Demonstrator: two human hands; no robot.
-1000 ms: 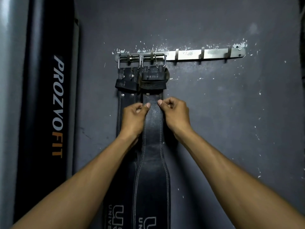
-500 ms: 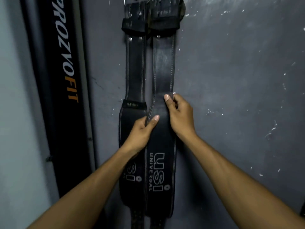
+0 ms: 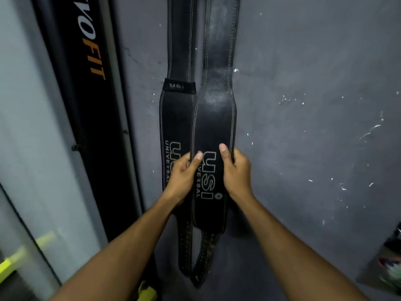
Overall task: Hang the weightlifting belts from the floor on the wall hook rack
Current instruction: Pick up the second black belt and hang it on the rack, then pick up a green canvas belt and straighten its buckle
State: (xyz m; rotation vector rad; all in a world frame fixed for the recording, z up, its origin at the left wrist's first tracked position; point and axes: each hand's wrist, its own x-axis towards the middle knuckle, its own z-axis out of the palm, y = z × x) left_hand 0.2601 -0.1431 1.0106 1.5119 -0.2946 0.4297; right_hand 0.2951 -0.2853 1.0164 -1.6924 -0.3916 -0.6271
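Observation:
Two black leather weightlifting belts hang side by side down the grey wall. The right belt (image 3: pixel 214 118) overlaps the left belt (image 3: pixel 176 114); both carry white USI lettering. My left hand (image 3: pixel 184 172) grips the right belt's left edge, thumb on its front. My right hand (image 3: pixel 235 170) grips its right edge, thumb on the front too. Both hands sit at the wide lettered part. The narrow punched tails hang below my wrists. The hook rack is out of view above.
A tall black padded panel (image 3: pixel 86 105) with orange and white lettering leans at the left beside a pale wall. Yellow-green pieces (image 3: pixel 13 261) lie low at the left. A blurred dark object (image 3: pixel 388 263) sits at the lower right. The grey wall (image 3: pixel 314 83) is chipped.
Both hands have slid down the right belt from near the buckle to the wide lettered part. The view has dropped, and the rack and buckles have left the frame.

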